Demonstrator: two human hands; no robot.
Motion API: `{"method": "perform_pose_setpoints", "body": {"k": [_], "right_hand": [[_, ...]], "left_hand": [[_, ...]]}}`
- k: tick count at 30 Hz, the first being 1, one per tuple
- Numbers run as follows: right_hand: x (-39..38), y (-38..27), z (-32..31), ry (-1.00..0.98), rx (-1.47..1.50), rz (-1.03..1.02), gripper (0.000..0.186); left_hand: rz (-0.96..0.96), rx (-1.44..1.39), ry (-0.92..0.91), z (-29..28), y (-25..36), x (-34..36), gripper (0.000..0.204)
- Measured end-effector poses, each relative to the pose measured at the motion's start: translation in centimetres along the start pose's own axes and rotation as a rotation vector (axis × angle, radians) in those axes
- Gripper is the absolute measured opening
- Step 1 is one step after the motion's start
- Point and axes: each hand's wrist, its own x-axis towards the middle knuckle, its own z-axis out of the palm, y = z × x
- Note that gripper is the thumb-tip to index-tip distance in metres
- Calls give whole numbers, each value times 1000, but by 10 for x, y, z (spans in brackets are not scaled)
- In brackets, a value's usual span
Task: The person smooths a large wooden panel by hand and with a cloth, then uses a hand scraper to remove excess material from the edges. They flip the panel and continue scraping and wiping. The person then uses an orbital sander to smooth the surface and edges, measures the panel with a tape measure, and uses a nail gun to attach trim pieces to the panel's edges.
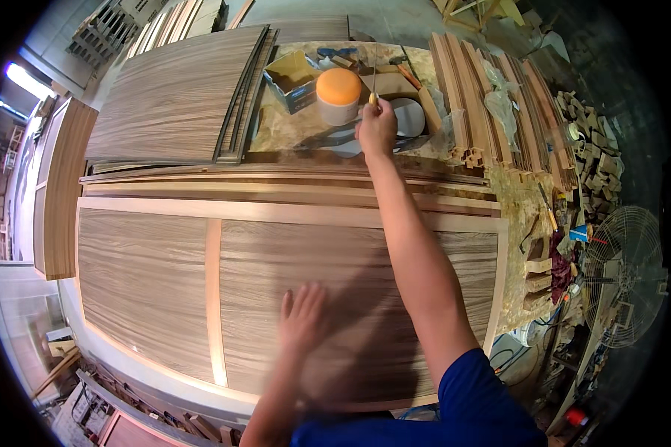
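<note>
- The right hand grips a slim tool with a yellowish handle.
- The left hand, blurred, fingers spread, is over a brown wood-grain panel with pale wooden framing; contact is unclear.
- Just left of the right hand: a round orange-topped tub, then an open blue cardboard box.
- Farther left: stacked brown wood-grain sheets.
- Right of the right hand: long brown wooden strips.

Two hands, one held tool — one orange-lidded tub, one fan.
</note>
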Motion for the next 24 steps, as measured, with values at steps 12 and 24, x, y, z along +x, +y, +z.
{"method": "perform_pose_setpoints", "body": {"k": [12,24], "right_hand": [[37,-26,-12,235,-294,-506,32],[125,21,-173,65,-744,-370,31]], "left_hand": [[-4,28,40,3,-6,1,69],[-5,-24,-15,-3,-5,3,73]]}}
